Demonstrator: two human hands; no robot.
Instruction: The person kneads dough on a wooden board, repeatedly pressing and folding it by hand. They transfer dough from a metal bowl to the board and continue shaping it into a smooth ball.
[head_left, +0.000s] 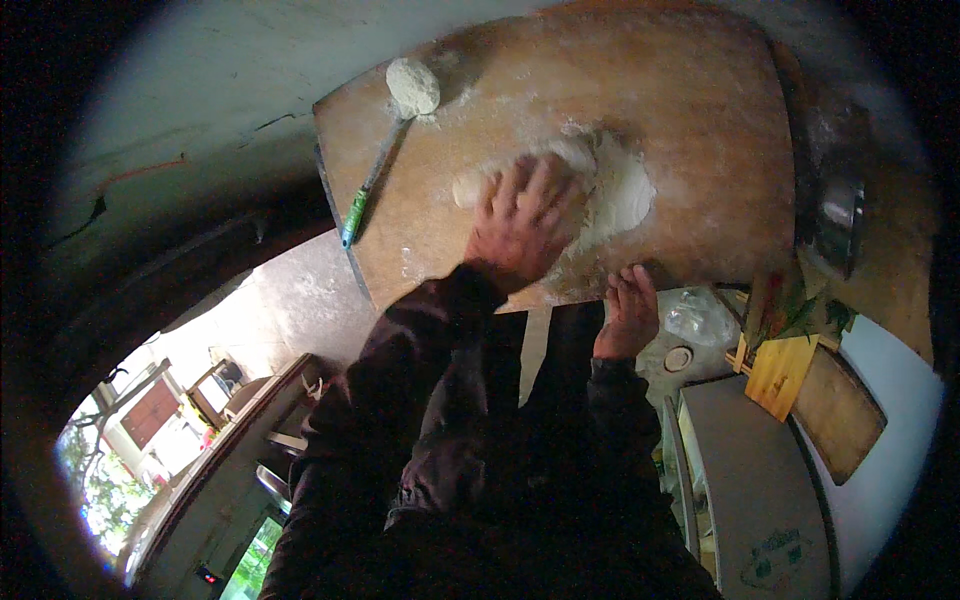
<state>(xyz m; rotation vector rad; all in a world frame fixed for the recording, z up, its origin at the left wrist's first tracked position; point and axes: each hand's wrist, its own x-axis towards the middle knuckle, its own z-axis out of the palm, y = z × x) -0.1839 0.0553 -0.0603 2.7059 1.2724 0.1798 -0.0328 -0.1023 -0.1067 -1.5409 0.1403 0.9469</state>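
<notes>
My left hand (523, 217) lies palm down with spread fingers on a long piece of pale dough (469, 189), pressing it against a wooden board (697, 97). The dough sticks out past the fingers on the left and above; the part under the palm is hidden. White flour (624, 196) is heaped just right of the dough. My right hand (631, 300) rests at the near edge of the board, its fingers bent and touching the edge; nothing shows in it. A ladle (379, 161) with a green handle, its bowl full of flour (412, 86), lies at the board's upper left.
A wall (202, 97) runs behind the board. To the right are a dark metal bowl (838, 217) and a clear plastic bag (699, 316). Below them stand a grey cabinet (757, 465) and a yellow wooden board (781, 375). A bright opening lies at the lower left.
</notes>
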